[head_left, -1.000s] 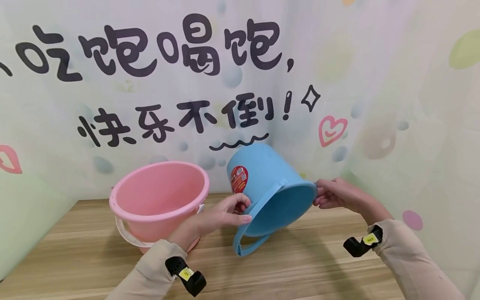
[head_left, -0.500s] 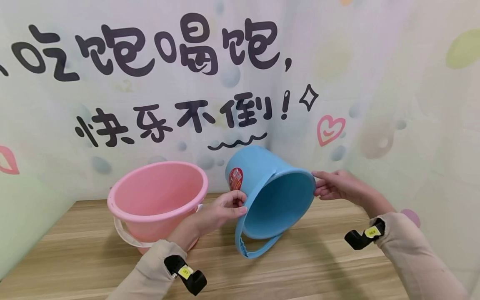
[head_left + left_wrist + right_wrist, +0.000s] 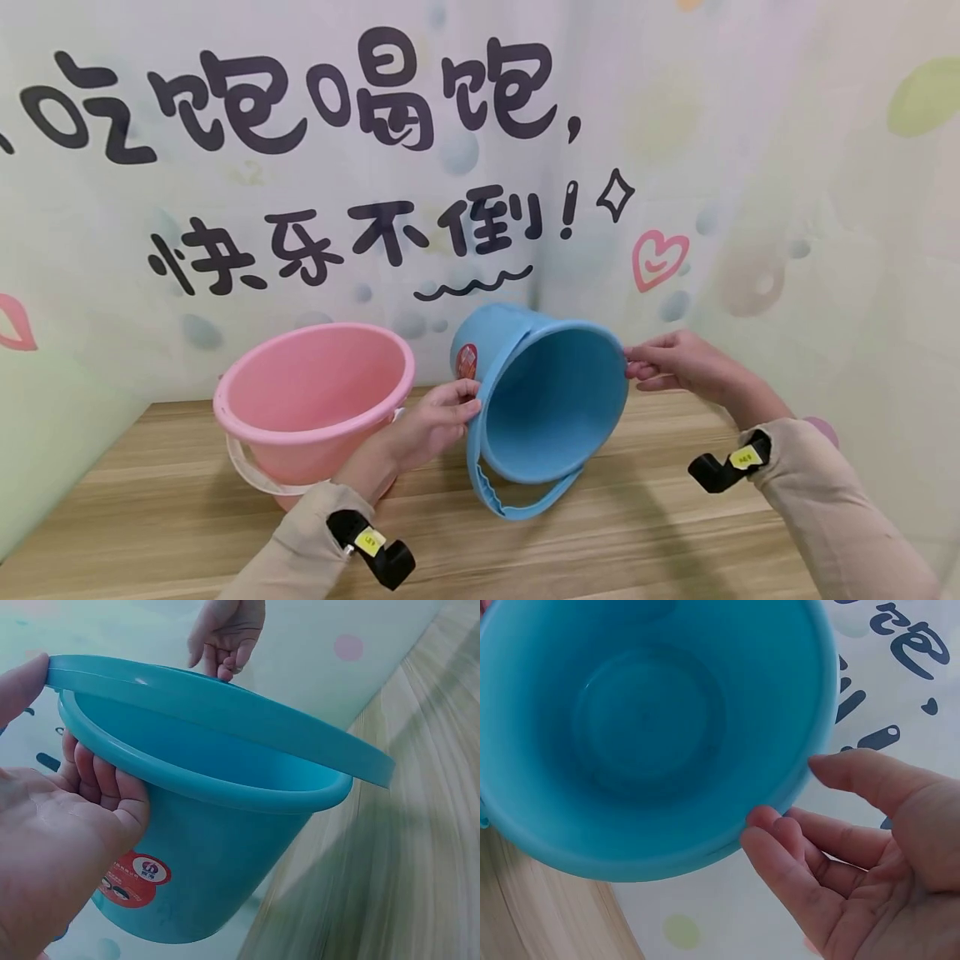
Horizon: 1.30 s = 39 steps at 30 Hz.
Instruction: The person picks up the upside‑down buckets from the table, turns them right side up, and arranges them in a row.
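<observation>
A blue plastic bucket [image 3: 555,400] is tipped on its side above the wooden table, its mouth facing me and its base toward the back wall. My left hand [image 3: 427,425] pinches the rim at the left; in the left wrist view its thumb lies on the handle [image 3: 225,709] while the fingers curl beneath the rim. At the opposite side, my right hand [image 3: 678,371] holds the rim by its fingertips, seen closely with thumb and fingers at the edge [image 3: 787,791]. The handle hangs below the mouth in the head view. A red label [image 3: 135,879] marks the bucket's side.
A pink bucket [image 3: 315,433] stands upright at the left, its white handle [image 3: 258,471] hanging down in front. Behind the table [image 3: 600,533] hangs a pale printed wall cloth [image 3: 480,333] with large dark characters. More pale cloth closes off both sides.
The blue bucket has tilted lower at its base, its mouth turning further toward me and showing more of its inside. The left hand moved slightly left with the rim; the pink bucket stayed put.
</observation>
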Motion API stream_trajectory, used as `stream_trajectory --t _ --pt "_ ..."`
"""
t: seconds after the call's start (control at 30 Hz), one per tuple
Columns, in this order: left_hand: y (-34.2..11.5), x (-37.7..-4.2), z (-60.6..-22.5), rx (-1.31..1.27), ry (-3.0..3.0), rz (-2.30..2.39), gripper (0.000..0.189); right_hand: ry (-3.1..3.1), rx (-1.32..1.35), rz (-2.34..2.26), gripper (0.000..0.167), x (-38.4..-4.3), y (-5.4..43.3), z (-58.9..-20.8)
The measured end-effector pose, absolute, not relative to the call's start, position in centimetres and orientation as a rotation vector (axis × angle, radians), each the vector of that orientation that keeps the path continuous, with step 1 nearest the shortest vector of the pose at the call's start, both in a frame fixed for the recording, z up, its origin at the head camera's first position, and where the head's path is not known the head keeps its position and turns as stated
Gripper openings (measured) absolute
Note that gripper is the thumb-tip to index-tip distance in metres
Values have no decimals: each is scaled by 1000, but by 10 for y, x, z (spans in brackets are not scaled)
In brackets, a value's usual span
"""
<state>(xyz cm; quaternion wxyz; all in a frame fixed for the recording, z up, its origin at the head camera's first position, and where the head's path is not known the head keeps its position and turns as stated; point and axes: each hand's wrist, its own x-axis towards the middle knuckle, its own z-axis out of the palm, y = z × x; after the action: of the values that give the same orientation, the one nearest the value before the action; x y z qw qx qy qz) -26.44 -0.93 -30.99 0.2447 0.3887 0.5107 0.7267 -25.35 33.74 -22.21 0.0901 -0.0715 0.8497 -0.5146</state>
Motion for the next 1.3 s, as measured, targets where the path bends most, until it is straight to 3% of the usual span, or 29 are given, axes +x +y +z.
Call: stream_trajectory --t 0.23,0.57,0.93,1.3 --pt "-12 -267 -314 1029 1191 2071 25 2630 -269 -1447 48 -255 335 -224" --pt "-7 -268 -316 949 918 2195 43 2694 -227 -1460 48 -257 339 -233" --pt "0 -264 -314 714 801 2338 35 2586 -266 -1501 48 -253 351 -251" --pt "5 -264 -315 635 757 2406 30 2592 -313 -1600 49 -257 345 -252"
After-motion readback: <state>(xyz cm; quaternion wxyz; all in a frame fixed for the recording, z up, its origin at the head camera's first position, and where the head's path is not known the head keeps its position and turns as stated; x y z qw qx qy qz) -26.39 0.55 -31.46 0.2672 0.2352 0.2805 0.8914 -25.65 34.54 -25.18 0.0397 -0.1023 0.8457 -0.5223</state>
